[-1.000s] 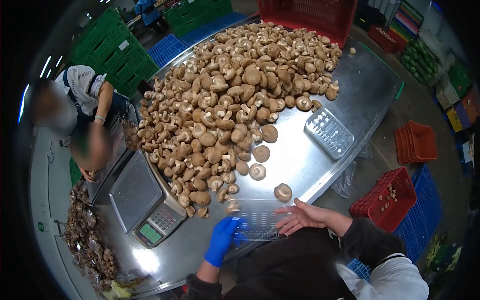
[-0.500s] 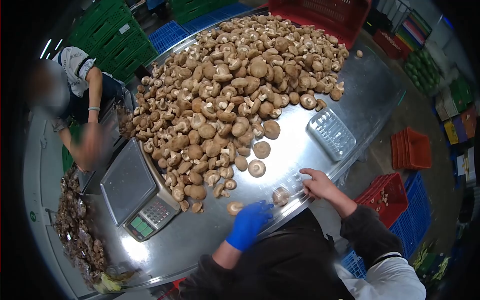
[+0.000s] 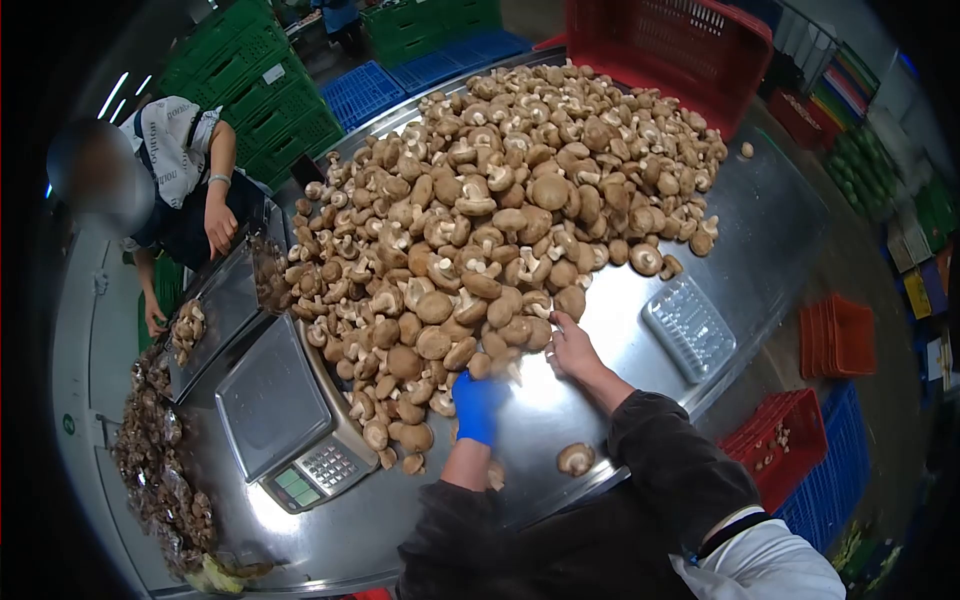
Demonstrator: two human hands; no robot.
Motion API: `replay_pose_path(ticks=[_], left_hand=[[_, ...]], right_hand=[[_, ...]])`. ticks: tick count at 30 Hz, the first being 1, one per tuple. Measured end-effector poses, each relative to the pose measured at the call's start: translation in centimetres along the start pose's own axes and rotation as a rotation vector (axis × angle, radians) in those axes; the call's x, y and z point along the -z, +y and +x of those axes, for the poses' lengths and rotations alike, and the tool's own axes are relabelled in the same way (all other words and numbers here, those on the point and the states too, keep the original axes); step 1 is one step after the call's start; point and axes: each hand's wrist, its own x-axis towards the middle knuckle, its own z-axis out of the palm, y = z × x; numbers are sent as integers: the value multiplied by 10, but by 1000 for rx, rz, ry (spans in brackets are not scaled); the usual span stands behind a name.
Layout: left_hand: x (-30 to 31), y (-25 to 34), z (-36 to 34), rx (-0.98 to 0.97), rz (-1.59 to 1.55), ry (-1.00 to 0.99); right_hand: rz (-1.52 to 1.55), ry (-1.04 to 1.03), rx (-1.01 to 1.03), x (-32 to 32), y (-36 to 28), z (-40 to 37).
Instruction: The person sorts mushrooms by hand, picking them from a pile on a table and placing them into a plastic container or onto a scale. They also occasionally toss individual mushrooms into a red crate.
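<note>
Moved since the earlier frame: left hand [image 3: 476,408] and right hand [image 3: 574,352], 2 items, from the near edge of the table [image 3: 535,445] forward to the mushrooms [image 3: 500,215].

Left hand: blue glove, blurred, at the heap's near edge; fingers partly lost to view, grip cannot be told.
Right hand: bare, just beside the left, thumb and fingers half-curled by the caps; whether it grips cannot be told.
Mushrooms: heaped ahead of both hands; a few, blurred, between them. 1 loose mushroom [image 3: 575,459] nearer the body than the right hand.
Tray: 1, clear [image 3: 690,330], flat, right of the right hand, apart from it.
Scale: 1 [image 3: 325,465], left of the left hand.
Crate: 1, red [image 3: 670,50], beyond the heap.
Co-worker's hand: 1 [image 3: 220,225], far left of both.

Step in hand, as judged: gathering mushrooms between 2 hands. Next move calls for fingers under the caps, palms closing evenly, stems spared; a loose hold could let some roll.
</note>
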Motion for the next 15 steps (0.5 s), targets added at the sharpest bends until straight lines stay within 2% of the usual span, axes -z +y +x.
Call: replay_pose_path(ticks=[1, 3, 4, 6, 7, 9, 11, 13, 15], left_hand=[[-2, 0, 8, -5, -5, 2], [-2, -9, 22, -83, -109, 102], [2, -16, 23, -78, -111, 105], [8, -18, 14, -146, 104, 87], [11, -19, 7, -143, 108, 88], [13, -20, -13, -55, -84, 77], [18, -25, -28, -65, -58, 55], [21, -29, -42, -126, 96, -48], [19, -23, -59, -94, 63, -82]], right_hand=[[-4, -4, 5, -2, -4, 5], [-162, 9, 166, -2, -3, 9], [-113, -34, 126, 2, -1, 7], [-46, -46, 92, 9, 10, -2], [22, -56, 62, 10, 17, -8], [71, -48, 74, 13, 24, -30], [118, -33, 85, 18, 28, -50], [174, 15, 72, 23, 30, -66], [215, 9, 55, 26, 21, -80]])
